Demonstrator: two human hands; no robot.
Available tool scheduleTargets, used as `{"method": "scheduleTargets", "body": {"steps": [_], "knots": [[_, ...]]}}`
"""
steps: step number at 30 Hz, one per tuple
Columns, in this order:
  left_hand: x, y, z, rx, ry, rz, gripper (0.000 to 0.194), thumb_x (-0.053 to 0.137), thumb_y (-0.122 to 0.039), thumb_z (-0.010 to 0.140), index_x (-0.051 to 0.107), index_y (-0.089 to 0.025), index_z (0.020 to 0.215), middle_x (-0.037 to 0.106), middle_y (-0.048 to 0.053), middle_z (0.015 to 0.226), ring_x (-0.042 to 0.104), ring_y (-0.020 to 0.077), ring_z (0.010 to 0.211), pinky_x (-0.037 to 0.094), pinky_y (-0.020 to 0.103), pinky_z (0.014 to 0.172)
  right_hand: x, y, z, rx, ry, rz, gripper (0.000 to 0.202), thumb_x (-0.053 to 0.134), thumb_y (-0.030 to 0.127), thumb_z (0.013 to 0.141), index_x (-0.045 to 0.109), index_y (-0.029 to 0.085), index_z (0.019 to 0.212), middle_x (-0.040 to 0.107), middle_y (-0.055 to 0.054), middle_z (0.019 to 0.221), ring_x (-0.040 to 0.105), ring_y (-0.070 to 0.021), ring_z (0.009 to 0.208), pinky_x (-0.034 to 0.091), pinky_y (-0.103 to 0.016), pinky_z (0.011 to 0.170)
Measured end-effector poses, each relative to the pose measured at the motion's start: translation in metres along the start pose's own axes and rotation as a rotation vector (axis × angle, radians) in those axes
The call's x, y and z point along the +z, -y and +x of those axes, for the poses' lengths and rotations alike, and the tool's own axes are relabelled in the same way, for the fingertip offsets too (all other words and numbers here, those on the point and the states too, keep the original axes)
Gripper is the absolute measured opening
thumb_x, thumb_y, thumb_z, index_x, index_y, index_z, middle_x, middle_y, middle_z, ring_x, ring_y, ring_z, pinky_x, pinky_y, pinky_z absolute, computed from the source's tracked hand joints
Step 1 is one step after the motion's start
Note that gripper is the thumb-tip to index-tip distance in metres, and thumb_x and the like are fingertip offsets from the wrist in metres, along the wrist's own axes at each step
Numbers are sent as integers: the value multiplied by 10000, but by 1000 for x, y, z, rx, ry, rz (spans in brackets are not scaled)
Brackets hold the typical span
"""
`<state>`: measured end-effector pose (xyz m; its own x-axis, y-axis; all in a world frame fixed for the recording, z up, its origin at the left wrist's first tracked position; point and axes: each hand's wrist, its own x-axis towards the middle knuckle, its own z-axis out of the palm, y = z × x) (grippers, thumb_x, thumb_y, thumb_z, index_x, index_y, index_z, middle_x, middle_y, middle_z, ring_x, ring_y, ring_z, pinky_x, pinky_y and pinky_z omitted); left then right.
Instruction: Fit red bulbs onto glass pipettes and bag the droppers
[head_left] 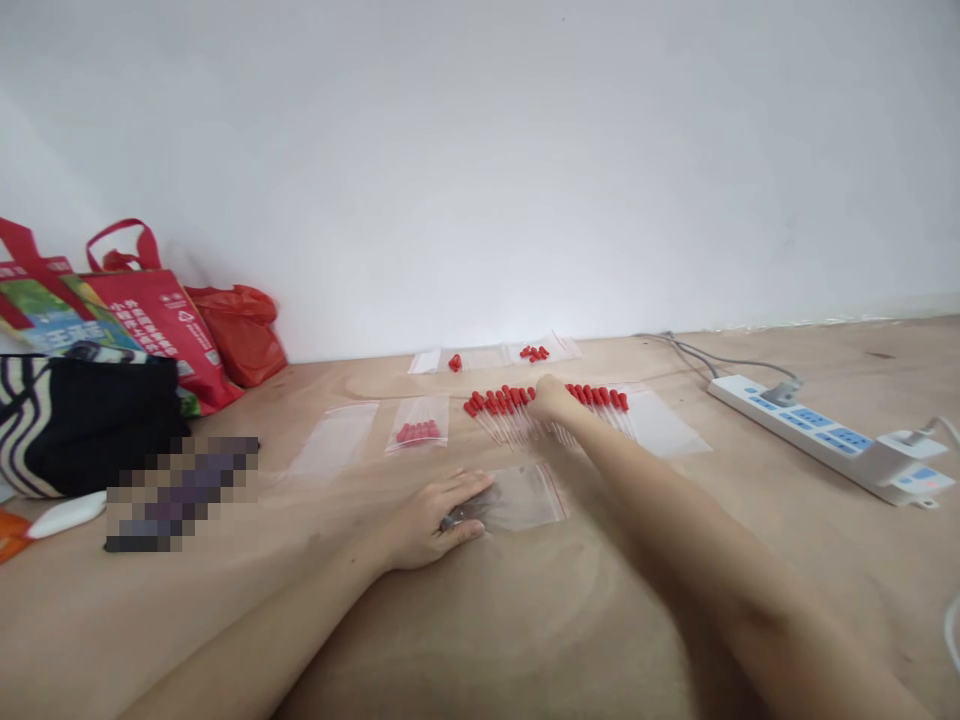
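A row of glass droppers (506, 402) with red rubber bulbs lies fanned out on the wooden surface. My right hand (553, 400) reaches into the middle of this row; its fingers are hidden behind the hand, so what they touch cannot be seen. Closer to me, my left hand (450, 515) rests on the left end of a clear zip bag (525, 497), fingers stretched out flat and thumb apart. Something small and dark shows between its thumb and fingers, too unclear to name. Left of the row lies a zip bag holding red-bulbed droppers (418, 430).
Along the wall lie small bags with red bulbs (535, 353) on them. Flat clear bags (335, 440) lie at left, others (667, 422) at right. A power strip (810, 430) with cables stands right; shopping bags (161, 320) and a black striped bag (97, 425) stand left.
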<state>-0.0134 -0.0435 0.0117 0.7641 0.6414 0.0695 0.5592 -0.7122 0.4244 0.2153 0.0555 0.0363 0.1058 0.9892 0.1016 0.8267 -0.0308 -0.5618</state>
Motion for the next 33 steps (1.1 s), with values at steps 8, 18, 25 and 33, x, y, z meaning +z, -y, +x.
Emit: {"method": "scheduleTargets", "body": {"steps": [8,18,25,33], "knots": [[-1,-1,1,-11,1,14,490,443,-378,833,334,-235,1289,404,35,1313,350,200,1214,283,399,1015,-13,-55,-70,48,-35,705,678,487,145,675,157,164,1267,456,87,525,514,-111,416,414,-211,410],[1,1,2,2,-10,17,490,440,-389,834,329,-247,1290,403,30,1314,355,205,1211,286,402,1013,6,-43,-103,206,-85,1140,422,542,197,686,247,216,988,497,105,522,569,-111,456,484,-220,456],[0,-2,2,-4,-6,-15,531,463,-408,818,312,-244,1300,388,34,1324,345,216,1216,281,405,1014,8,-47,-116,121,73,1237,406,604,436,647,315,221,834,581,51,622,583,-105,502,476,-241,492],[-1,-6,1,-7,17,-7,550,470,-418,811,309,-231,1303,368,38,1337,317,222,1232,259,412,1022,7,-59,-109,-135,214,792,278,672,377,599,551,151,705,583,8,645,521,-95,564,425,-238,545]]}}
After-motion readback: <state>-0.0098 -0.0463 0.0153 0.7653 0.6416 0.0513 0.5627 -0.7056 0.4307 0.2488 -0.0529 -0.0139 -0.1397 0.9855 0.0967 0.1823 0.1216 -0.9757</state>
